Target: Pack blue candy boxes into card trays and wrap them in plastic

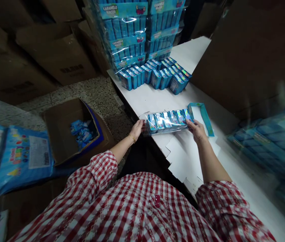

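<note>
A row of small blue candy boxes (166,121) lies in a clear plastic bag (146,132) at the table's near edge. My left hand (138,130) pinches the bag's loose left end. At the other end, my right hand (197,130) is closed on the wrapped row, thumb and fingers on its right corner. Just beyond that hand sits an open blue display tray (209,122) with a white inside. Flat white cardboard pieces (184,156) lie under and in front of the row.
Several loose candy boxes (157,79) stand in rows farther back on the white table (142,101). Behind them rises a stack of wrapped display packs (128,33). More wrapped packs (270,144) are at right. An open carton (56,134) and blue candy bags (26,154) are at left.
</note>
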Demonstrator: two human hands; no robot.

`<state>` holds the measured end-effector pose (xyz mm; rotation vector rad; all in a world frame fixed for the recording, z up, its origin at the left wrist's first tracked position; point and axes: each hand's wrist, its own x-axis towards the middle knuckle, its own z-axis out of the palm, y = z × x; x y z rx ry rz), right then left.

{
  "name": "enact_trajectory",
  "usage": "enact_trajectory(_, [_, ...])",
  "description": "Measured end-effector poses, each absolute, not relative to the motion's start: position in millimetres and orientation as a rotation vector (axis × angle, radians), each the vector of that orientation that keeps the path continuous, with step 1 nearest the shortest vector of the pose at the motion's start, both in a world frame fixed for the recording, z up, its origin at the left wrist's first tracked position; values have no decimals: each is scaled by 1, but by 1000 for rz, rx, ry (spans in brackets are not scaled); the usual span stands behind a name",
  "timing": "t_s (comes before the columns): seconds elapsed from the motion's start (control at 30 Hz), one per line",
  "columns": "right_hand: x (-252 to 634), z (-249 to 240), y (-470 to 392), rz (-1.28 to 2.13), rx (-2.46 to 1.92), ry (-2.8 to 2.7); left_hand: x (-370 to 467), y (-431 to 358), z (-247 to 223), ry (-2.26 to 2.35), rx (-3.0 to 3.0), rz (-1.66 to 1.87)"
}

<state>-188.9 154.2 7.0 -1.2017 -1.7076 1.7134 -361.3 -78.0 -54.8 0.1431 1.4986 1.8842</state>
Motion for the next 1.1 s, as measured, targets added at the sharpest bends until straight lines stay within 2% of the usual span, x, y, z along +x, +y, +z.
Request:
enact_trajectory(0.37, [-184,8,156,1764,-1207,-1817,-363,-78,-51,1514,228,1834])
enact_trajectory(0.53, [-192,19,169,1561,-1122,-1909,-368,-80,-12,1832,274,1880])
enact_trajectory(0.63, [-205,32,177,1367,-1137,-1915,-367,-78,15,1865,333,1754])
enact_trajectory(0.73, [-216,46,177,1433,-1153,-1835,-367,-76,30,1764,296,1688])
enact_trajectory(0.87, [-210,69,163,1530,-1150,-1743,-370,-75,45,1739,303,1794])
enact_trajectory(1.0, [-167,101,140,1592,-1060,-1554,-367,-71,80,1740,456,1840])
enact_trajectory(1.1, [-115,128,128,1505,-954,-1444,-352,-47,115,1670,645,1848])
